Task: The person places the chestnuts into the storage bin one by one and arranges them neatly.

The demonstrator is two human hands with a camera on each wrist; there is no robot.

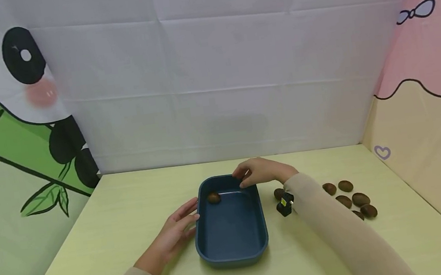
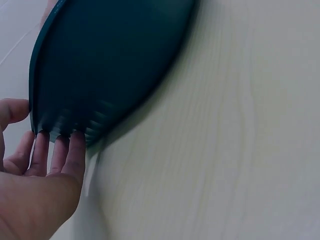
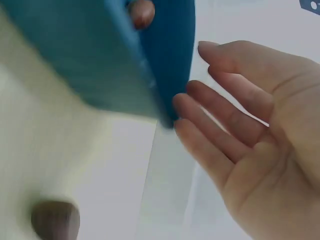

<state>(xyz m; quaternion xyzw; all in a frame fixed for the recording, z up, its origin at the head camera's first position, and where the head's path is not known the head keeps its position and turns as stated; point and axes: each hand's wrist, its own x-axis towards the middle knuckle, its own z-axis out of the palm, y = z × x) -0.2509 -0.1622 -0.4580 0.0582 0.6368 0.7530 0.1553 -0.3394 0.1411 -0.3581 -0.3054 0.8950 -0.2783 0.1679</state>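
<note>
A dark blue rectangular tray (image 1: 234, 263) stands on the table, with one brown chestnut (image 1: 213, 198) inside near its far left corner. My left hand (image 1: 176, 231) is at the tray's left side. In the left wrist view its extended fingertips (image 2: 76, 137) touch the outer wall. Over the tray's far right corner is my right hand (image 1: 261, 170), its fingers loosely bent and the palm bare in the right wrist view, nothing held. The fingertips (image 3: 182, 127) are right at the rim there.
Several chestnuts (image 1: 360, 199) lie on the table (image 1: 145, 203) to the right, partly behind the right sleeve (image 1: 331, 216). Another chestnut (image 1: 279, 194) sits between that sleeve and the tray. A white creased backdrop (image 1: 221, 81) rises behind the table, with printed side panels.
</note>
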